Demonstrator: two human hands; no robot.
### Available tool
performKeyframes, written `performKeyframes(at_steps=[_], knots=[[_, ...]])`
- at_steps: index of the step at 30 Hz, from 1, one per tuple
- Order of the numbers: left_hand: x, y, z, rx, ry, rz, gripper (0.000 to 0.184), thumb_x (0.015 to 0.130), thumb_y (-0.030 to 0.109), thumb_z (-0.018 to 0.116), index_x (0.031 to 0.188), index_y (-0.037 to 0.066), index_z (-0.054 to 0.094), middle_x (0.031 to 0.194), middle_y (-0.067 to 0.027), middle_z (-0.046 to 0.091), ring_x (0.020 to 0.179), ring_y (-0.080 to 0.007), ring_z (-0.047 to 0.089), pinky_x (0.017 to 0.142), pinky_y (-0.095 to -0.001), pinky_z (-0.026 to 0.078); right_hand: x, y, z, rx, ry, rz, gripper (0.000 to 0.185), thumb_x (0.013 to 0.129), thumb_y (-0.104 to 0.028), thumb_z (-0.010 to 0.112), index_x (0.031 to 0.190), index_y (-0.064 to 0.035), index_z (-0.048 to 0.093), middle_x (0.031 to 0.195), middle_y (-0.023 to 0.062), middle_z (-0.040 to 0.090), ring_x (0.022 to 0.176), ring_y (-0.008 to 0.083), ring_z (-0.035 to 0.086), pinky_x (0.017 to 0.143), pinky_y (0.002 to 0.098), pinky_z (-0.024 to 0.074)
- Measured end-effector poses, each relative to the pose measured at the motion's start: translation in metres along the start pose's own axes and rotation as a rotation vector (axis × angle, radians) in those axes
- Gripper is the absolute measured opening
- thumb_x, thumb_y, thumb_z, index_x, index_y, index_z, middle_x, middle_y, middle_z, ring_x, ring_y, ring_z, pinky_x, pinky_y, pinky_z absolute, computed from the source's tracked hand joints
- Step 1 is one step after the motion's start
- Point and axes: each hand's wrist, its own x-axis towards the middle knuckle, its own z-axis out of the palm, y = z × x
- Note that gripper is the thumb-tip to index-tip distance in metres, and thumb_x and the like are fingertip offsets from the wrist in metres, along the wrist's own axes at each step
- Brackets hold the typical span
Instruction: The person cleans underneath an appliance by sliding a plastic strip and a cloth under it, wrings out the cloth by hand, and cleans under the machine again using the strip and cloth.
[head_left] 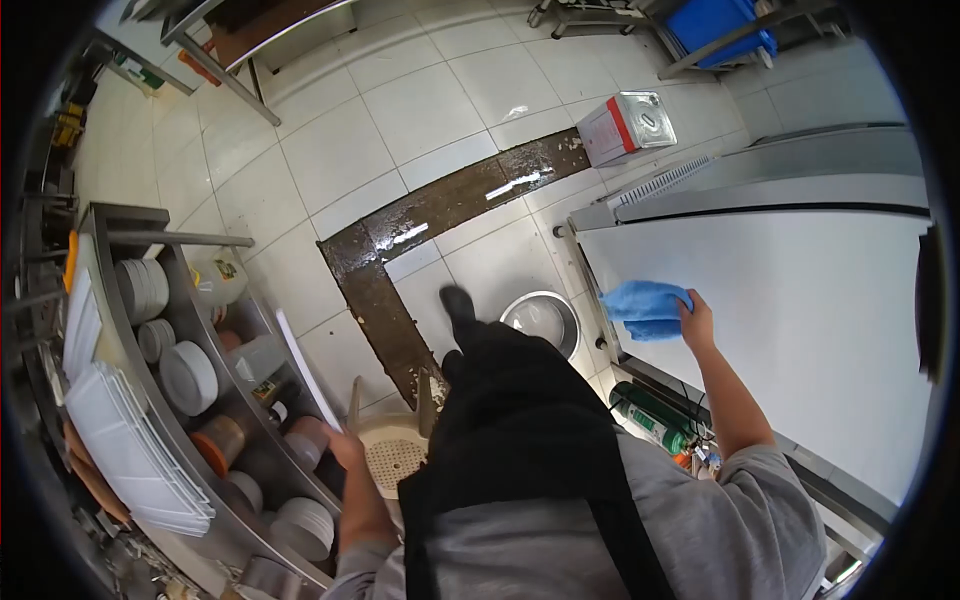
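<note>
While the right hand (700,322) pinches one end of the blue cloth (645,300) in its fingers, the rest of the cloth spreads in front of the white face of the freezer (790,320). From that grip, the cloth lies toward the freezer's edge on the person's side, its long axis running crosswise from the fingers to about that edge, with a fold hanging below. Whether it touches the freezer cannot be told. The right hand is much the nearer to the freezer; the left hand (346,447) is well apart from it, on the person's other side. Its fingers close narrowly on the near end of a thin white board (305,368), seen nearly edge-on and pointing away from the person. On the floor just beside the freezer stands a round pan (574,326); a tin (608,136) stands near the freezer's far end. Across from the freezer are a stool (395,460) and a rack of plates (188,378).
</note>
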Motion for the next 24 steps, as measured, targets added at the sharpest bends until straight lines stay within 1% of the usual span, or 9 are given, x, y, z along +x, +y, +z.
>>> performKeyframes(at_steps=[1, 6, 10, 14, 17, 19, 20, 22, 24], knots=[[0.02, 0.036, -0.03, 0.018, -0.006, 0.065, 0.039, 0.089, 0.023, 0.051, 0.122, 0.006, 0.037, 0.093, -0.027, 0.061, 0.088, -0.0438, 0.059, 0.071, -0.0492, 0.046, 0.014, -0.01, -0.001, 0.159, -0.028, 0.082, 0.022, 0.087, -0.022, 0.056, 0.099, -0.0035, 0.056, 0.083, 0.0216, 0.06, 0.078, 0.0348, 0.059, 0.07, 0.0395, 0.0453], [0.095, 0.152, -0.154, 0.242, -0.011, 0.272, 0.024, 0.092, 0.025, 0.048, 0.11, 0.009, 0.043, 0.091, -0.024, 0.06, 0.086, -0.044, 0.057, 0.07, -0.0512, 0.044, 0.094, -0.054, 0.034, 0.095, -0.22, -0.01, 0.029, 0.086, -0.025, 0.058, 0.102, -0.0006, 0.056, 0.09, 0.0235, 0.061, 0.085, 0.0379, 0.059, 0.075, 0.0399, 0.0448], [0.097, 0.192, -0.203, 0.371, 0.045, 0.197, 0.022, 0.091, 0.025, 0.047, 0.106, 0.01, 0.043, 0.088, -0.0234, 0.061, 0.083, -0.0436, 0.057, 0.068, -0.0515, 0.044, 0.159, -0.105, 0.017, -0.052, -0.359, -0.157, 0.031, 0.088, -0.024, 0.056, 0.106, 0.0006, 0.055, 0.09, 0.0247, 0.061, 0.087, 0.0402, 0.06, 0.074, 0.0388, 0.0456], [0.085, 0.158, -0.178, 0.431, -0.028, 0.012, 0.025, 0.091, 0.024, 0.044, 0.111, 0.008, 0.041, 0.088, -0.0223, 0.062, 0.085, -0.0427, 0.059, 0.069, -0.0522, 0.045, 0.22, -0.113, -0.021, -0.032, -0.267, -0.143, 0.029, 0.088, -0.021, 0.055, 0.105, 0.0023, 0.055, 0.089, 0.0256, 0.061, 0.085, 0.0407, 0.06, 0.073, 0.0388, 0.0462], [0.072, 0.186, -0.154, 0.474, -0.136, -0.134, 0.028, 0.091, 0.026, 0.043, 0.111, 0.006, 0.042, 0.09, -0.0232, 0.062, 0.088, -0.0419, 0.059, 0.072, -0.0516, 0.046, 0.256, -0.101, -0.026, -0.06, -0.211, -0.086, 0.031, 0.089, -0.021, 0.055, 0.107, 0.0045, 0.054, 0.093, 0.028, 0.06, 0.089, 0.0414, 0.06, 0.075, 0.0414, 0.0457], [0.088, 0.222, -0.138, 0.338, -0.202, -0.24, 0.035, 0.092, 0.03, 0.042, 0.118, 0.007, 0.041, 0.095, -0.0233, 0.062, 0.093, -0.0411, 0.059, 0.078, -0.0491, 0.045, 0.271, -0.114, -0.036, -0.057, -0.14, -0.035, 0.032, 0.088, -0.025, 0.054, 0.106, 0.0008, 0.055, 0.094, 0.0285, 0.06, 0.091, 0.0441, 0.057, 0.077, 0.0447, 0.0452], [0.097, 0.297, -0.148, 0.535, -0.367, -0.284, 0.043, 0.092, 0.034, 0.041, 0.126, 0.008, 0.037, 0.101, -0.0231, 0.061, 0.098, -0.0409, 0.057, 0.084, -0.0468, 0.043, 0.28, -0.122, -0.039, -0.042, -0.178, 0.012, 0.031, 0.088, -0.026, 0.055, 0.106, 0.0002, 0.055, 0.093, 0.0279, 0.06, 0.09, 0.0441, 0.057, 0.077, 0.0451, 0.0453], [0.147, 0.34, -0.121, 0.336, -0.299, -0.133, 0.045, 0.092, 0.033, 0.044, 0.128, 0.009, 0.036, 0.107, -0.0227, 0.059, 0.104, -0.0407, 0.054, 0.087, -0.0456, 0.042, 0.296, -0.119, -0.041, 0.022, -0.136, 0.161, 0.031, 0.087, -0.026, 0.055, 0.105, -0.0005, 0.056, 0.093, 0.0273, 0.06, 0.089, 0.0441, 0.057, 0.076, 0.0454, 0.0453], [0.217, 0.413, -0.103, 0.426, -0.364, 0.2, 0.046, 0.091, 0.03, 0.048, 0.131, 0.01, 0.035, 0.113, -0.0223, 0.057, 0.106, -0.0404, 0.053, 0.09, -0.0463, 0.041, 0.309, -0.107, -0.032, 0.021, -0.185, 0.231, 0.028, 0.086, -0.025, 0.057, 0.103, -0.0026, 0.056, 0.092, 0.025, 0.061, 0.089, 0.0429, 0.058, 0.076, 0.0456, 0.0455]])
